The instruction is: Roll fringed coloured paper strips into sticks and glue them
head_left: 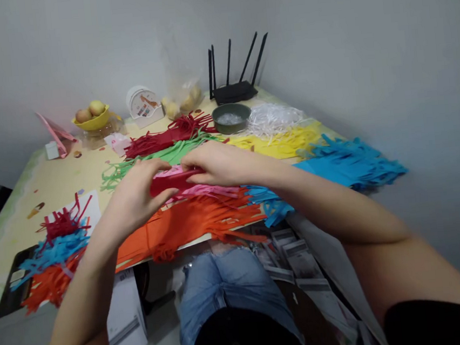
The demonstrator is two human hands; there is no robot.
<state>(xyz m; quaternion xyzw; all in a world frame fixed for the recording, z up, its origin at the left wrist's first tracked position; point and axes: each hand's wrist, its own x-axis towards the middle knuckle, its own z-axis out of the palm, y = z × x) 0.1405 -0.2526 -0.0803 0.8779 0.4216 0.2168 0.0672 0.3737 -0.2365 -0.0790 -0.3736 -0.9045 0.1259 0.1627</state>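
Between my two hands is a red folded piece (170, 183), flat and smooth like paper or cloth; I cannot tell which. My left hand (134, 195) grips its left end, thumb below and fingers above. At the other end my right hand (208, 163) pinches it, with some fingertips hidden. Just beneath lies a pink fringed bundle (219, 191), partly covered by the hands. Nearer my body, an orange fringed bundle (166, 227) reaches the table's front edge. A green fringed bundle (181, 151) and a dark red one (162, 140) lie beyond the hands.
Yellow (284, 141) and blue (339, 167) fringed bundles spread rightward. A green bowl (232, 126), white strips (276, 118) and a black router (234, 92) stand behind. At left are a small red fringed piece (62, 224), a dark tray (12, 299) and a yellow fruit bowl (93, 122).
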